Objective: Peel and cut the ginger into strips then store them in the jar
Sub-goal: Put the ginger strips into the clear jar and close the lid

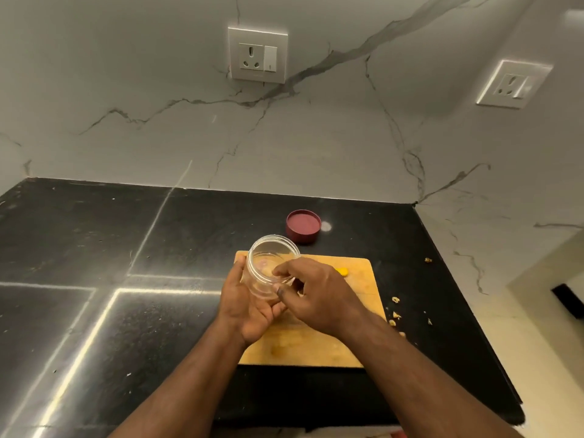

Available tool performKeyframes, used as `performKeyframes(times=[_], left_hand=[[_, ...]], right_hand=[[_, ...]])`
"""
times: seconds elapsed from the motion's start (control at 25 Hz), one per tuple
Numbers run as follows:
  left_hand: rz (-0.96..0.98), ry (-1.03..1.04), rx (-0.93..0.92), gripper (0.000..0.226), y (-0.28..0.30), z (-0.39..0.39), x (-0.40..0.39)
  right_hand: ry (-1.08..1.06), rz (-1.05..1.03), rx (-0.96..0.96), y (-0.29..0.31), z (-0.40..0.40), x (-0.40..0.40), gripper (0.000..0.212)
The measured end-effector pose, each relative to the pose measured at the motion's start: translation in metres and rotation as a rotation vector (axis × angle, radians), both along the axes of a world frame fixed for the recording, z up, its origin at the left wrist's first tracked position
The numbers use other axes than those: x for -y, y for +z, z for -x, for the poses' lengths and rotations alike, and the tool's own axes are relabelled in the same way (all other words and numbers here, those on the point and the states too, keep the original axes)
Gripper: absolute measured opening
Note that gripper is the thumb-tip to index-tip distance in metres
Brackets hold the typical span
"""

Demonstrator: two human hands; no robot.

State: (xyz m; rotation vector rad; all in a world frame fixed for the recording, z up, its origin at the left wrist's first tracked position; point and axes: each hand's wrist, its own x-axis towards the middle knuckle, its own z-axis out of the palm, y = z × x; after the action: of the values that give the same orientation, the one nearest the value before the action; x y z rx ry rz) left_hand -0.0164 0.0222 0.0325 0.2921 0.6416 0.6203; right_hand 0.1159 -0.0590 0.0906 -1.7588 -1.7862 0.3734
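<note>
Lid's off: my left hand (245,306) grips the clear round plastic jar (271,268) while my right hand (316,292) pinches at its rim. Looks like I'm dropping ginger strips in, though I can't make them out; the round maroon lid (303,226) goes back on after.

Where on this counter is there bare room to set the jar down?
Free: the black counter left of the cutting board, and the strip between the board and the maroon lid. Crowded: the board under both hands, and its right side with ginger peel scraps.

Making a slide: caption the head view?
Left hand holds jar above board; right hand at its mouth; lid behind.
</note>
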Motion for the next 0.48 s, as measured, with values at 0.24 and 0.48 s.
performKeyframes(times=[0.24,0.48], left_hand=[[0.019,-0.020,-0.099,0.075,-0.006,-0.015,0.010],[0.017,-0.032,-0.156,0.072,-0.012,-0.019,0.028]], right_hand=[[-0.346,-0.158,-0.288,0.008,-0.022,0.026,0.024],[-0.600,0.178,-0.220,-0.020,-0.084,0.043,0.030]])
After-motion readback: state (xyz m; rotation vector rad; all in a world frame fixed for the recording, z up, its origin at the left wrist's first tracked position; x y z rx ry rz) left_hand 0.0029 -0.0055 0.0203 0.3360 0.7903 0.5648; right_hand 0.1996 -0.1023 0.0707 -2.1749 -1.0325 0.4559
